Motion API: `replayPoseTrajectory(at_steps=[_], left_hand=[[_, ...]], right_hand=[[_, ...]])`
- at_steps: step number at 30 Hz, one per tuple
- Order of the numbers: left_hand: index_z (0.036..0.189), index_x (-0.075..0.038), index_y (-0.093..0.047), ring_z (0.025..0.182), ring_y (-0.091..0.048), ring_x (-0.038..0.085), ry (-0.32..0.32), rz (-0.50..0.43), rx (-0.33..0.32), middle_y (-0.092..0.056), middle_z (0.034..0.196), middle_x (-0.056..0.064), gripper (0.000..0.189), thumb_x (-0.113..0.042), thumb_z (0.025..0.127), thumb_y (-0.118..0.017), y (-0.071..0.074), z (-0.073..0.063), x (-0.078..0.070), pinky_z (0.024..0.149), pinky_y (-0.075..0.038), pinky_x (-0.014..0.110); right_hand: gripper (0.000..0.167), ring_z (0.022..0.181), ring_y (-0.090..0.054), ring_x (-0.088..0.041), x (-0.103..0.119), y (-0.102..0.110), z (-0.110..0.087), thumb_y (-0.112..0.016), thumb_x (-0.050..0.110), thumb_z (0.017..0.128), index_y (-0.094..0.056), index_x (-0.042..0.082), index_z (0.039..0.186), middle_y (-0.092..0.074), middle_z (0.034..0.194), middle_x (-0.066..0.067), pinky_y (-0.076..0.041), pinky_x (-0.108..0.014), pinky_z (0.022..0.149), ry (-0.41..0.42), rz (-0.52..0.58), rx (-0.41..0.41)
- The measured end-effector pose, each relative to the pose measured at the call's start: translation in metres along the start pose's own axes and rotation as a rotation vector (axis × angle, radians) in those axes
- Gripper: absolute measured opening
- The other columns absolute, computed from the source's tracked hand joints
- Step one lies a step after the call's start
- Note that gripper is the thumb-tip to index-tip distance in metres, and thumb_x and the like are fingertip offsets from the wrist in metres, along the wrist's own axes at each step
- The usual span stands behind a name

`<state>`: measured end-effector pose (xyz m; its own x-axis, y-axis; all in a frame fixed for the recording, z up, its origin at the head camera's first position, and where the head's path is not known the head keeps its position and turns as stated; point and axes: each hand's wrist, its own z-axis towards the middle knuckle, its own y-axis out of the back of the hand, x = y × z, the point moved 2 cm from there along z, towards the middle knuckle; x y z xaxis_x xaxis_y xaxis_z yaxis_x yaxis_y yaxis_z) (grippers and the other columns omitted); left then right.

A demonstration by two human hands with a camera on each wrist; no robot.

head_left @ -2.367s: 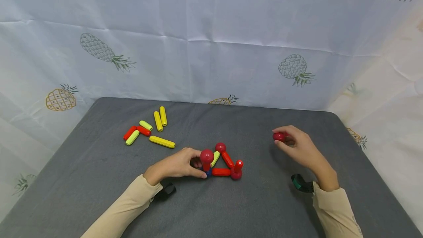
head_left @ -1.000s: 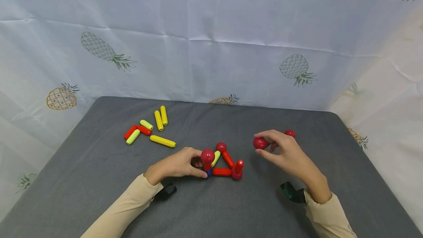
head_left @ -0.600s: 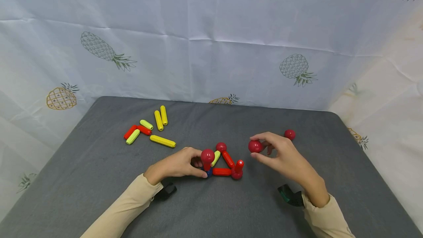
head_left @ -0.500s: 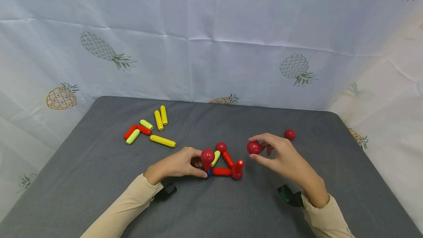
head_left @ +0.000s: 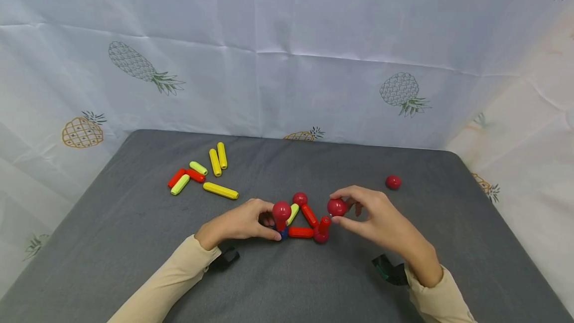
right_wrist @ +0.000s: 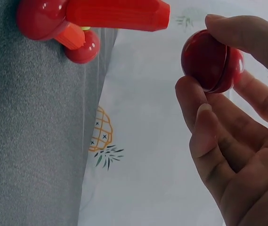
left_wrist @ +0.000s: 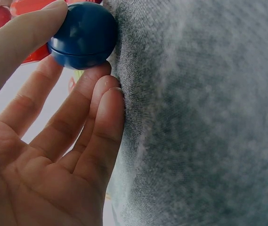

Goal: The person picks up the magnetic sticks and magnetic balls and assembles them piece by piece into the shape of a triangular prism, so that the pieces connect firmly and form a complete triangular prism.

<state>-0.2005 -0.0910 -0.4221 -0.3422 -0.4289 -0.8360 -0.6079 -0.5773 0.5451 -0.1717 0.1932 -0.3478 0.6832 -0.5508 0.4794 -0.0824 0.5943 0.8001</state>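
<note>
A triangle of short rods and balls lies on the grey table. Thumb and fingers of my left hand (head_left: 244,221) pinch its blue ball (left_wrist: 84,35) at the left corner. From that ball rises a red rod topped by a red ball (head_left: 281,211). Another red rod (right_wrist: 119,14) stands upright on the right corner's red ball (head_left: 320,236), its tip bare. My right hand (head_left: 381,218) pinches a separate red ball (right_wrist: 207,61) in the air just beyond that tip; the right wrist view shows a gap between them. The far corner has a red ball (head_left: 300,199), joined by a light green rod (head_left: 292,214).
Three long yellow rods (head_left: 220,191) lie at the back left. Beside them are short red rods (head_left: 195,175) and light green rods (head_left: 180,184). A loose red ball (head_left: 393,182) rests at the back right. A pineapple-print cloth (head_left: 287,88) hangs behind the table.
My right hand has carried its red ball leftward and down, close to the upright red rod's tip. The loose red ball, partly hidden before, now shows fully. The left hand keeps its hold.
</note>
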Motion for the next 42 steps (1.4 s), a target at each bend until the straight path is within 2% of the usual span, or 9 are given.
replayPoseTrajectory(at_steps=[8,14,19,24,33,37,42], left_hand=[[0.099,-0.009,-0.070,0.075,-0.057,0.005,-0.003,0.004,-0.001,-0.063,0.081,-0.005,0.025,-0.019,0.080,-0.083,0.001,0.000,-0.001,0.074,-0.051,0.021],[0.099,-0.010,-0.070,0.075,-0.057,0.006,-0.004,0.001,0.001,-0.062,0.080,-0.005,0.025,-0.019,0.080,-0.083,0.001,0.000,-0.001,0.073,-0.051,0.021],[0.099,-0.010,-0.070,0.076,-0.057,0.006,-0.005,0.006,0.001,-0.063,0.081,-0.005,0.025,-0.020,0.081,-0.083,0.000,0.000,0.000,0.074,-0.051,0.021],[0.100,-0.009,-0.070,0.076,-0.057,0.006,0.002,0.007,-0.001,-0.063,0.081,-0.005,0.026,-0.020,0.080,-0.083,0.001,-0.001,-0.001,0.074,-0.051,0.021],[0.101,-0.009,-0.069,0.076,-0.057,0.005,-0.020,0.023,-0.006,-0.063,0.082,-0.005,0.025,-0.020,0.082,-0.082,0.001,-0.001,-0.002,0.074,-0.051,0.021],[0.103,-0.008,-0.069,0.077,-0.058,0.004,-0.026,0.045,-0.016,-0.065,0.084,-0.003,0.024,-0.019,0.084,-0.080,0.003,-0.002,-0.002,0.075,-0.052,0.021],[0.103,-0.008,-0.069,0.077,-0.058,0.005,-0.023,0.086,-0.039,-0.066,0.086,-0.002,0.023,-0.019,0.085,-0.079,0.004,-0.003,-0.003,0.074,-0.052,0.021]], right_hand=[[0.044,0.084,-0.060,-0.001,0.003,-0.006,0.000,-0.085,0.010,0.076,-0.066,0.011,0.116,-0.069,0.106,0.006,-0.053,-0.024,0.071,0.058,0.019,0.008],[0.042,0.088,-0.060,-0.002,0.005,-0.010,0.000,-0.085,0.013,0.078,-0.066,0.012,0.116,-0.068,0.107,0.008,-0.053,-0.023,0.074,0.051,0.026,0.038],[0.042,0.090,-0.060,-0.001,0.005,-0.011,0.000,-0.083,0.015,0.080,-0.065,0.015,0.118,-0.067,0.109,0.010,-0.054,-0.024,0.077,0.010,0.037,0.069],[0.046,0.091,-0.060,-0.001,0.002,-0.013,0.000,-0.083,0.021,0.082,-0.063,0.020,0.123,-0.067,0.111,0.010,-0.055,-0.028,0.077,-0.069,0.050,0.117],[0.048,0.093,-0.062,-0.006,-0.008,-0.026,0.003,-0.080,0.025,0.084,-0.062,0.012,0.126,-0.069,0.113,0.005,-0.057,-0.034,0.082,-0.197,0.086,0.240],[0.046,0.096,-0.064,-0.007,-0.017,-0.034,0.003,-0.080,0.023,0.084,-0.062,0.009,0.125,-0.070,0.111,0.004,-0.057,-0.035,0.085,-0.216,0.115,0.282],[0.034,0.092,-0.065,-0.010,-0.024,-0.044,0.003,-0.080,0.021,0.083,-0.065,0.014,0.113,-0.069,0.102,0.009,-0.056,-0.033,0.085,-0.213,0.142,0.318]])
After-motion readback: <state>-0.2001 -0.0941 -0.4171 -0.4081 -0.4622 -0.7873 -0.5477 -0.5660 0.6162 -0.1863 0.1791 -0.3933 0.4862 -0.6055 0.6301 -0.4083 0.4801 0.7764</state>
